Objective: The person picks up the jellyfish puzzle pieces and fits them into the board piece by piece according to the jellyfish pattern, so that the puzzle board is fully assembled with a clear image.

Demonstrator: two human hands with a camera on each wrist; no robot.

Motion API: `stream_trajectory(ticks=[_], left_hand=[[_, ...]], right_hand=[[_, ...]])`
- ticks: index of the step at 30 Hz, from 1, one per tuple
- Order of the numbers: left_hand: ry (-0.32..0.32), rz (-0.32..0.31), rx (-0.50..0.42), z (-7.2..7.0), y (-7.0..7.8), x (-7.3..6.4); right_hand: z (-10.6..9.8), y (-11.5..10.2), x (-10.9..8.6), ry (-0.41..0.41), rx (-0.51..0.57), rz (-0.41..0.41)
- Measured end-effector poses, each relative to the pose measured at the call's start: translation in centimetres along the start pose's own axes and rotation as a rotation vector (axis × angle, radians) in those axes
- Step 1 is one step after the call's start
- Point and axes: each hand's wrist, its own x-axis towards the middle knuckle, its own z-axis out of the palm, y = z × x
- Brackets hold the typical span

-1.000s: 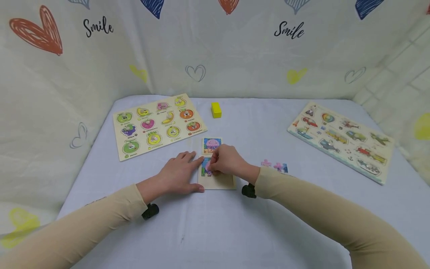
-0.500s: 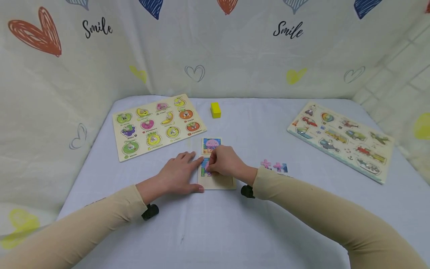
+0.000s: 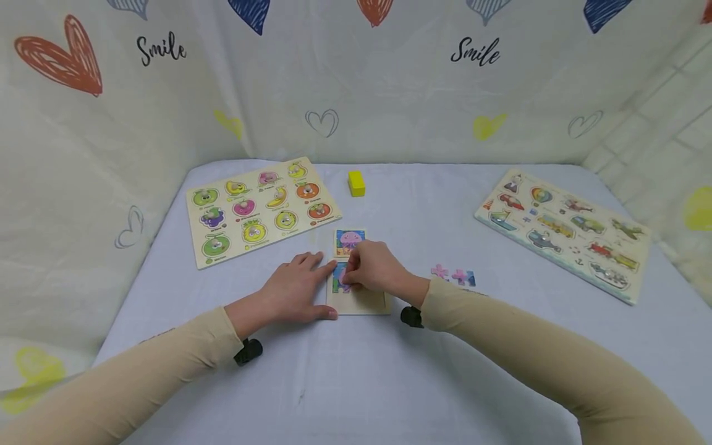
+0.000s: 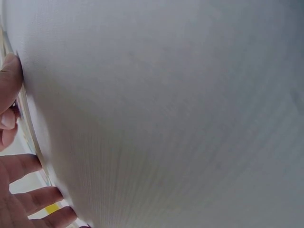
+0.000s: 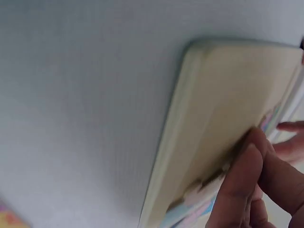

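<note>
A small wooden puzzle board [image 3: 358, 304] lies mid-table, with a pink-and-blue picture at its upper left. A jellyfish picture [image 3: 347, 239] sits at its far end. My left hand [image 3: 295, 287] lies with fingers spread at the board's left side, its index fingertip and thumb touching the edge. My right hand [image 3: 378, 267] is over the board, thumb and index finger together at a pink puzzle piece [image 3: 342, 278]. In the right wrist view the pinched fingertips hide most of that piece. Two or three loose pink pieces [image 3: 460, 276] lie on the cloth by my right sleeve.
A fruit peg puzzle [image 3: 261, 210] lies at the back left, and a vehicle peg puzzle [image 3: 564, 235] at the right. A yellow block [image 3: 356, 183] stands behind the small board. A white cloth covers the table [image 3: 356, 377]; a printed curtain hangs behind.
Hardly anything differs. Both hands keep their places at the board, and the right fingertips stay at the pink piece. The view has shifted very slightly.
</note>
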Motion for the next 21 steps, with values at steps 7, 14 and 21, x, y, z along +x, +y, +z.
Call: stream_trajectory(ticks=[7, 14, 21], left_hand=[[-0.003, -0.005, 0.007, 0.0, 0.1, 0.0], [-0.008, -0.003, 0.004, 0.1, 0.2, 0.0], [-0.001, -0.006, 0.022, 0.1, 0.1, 0.0]], right_hand=[[-1.7, 2.4, -0.6, -0.076, 0.064, -0.094], [-4.2, 6.2, -2.7, 0.011, 0.120, -0.141], [-7.0, 10.6, -4.4, 0.082, 0.069, -0.128]])
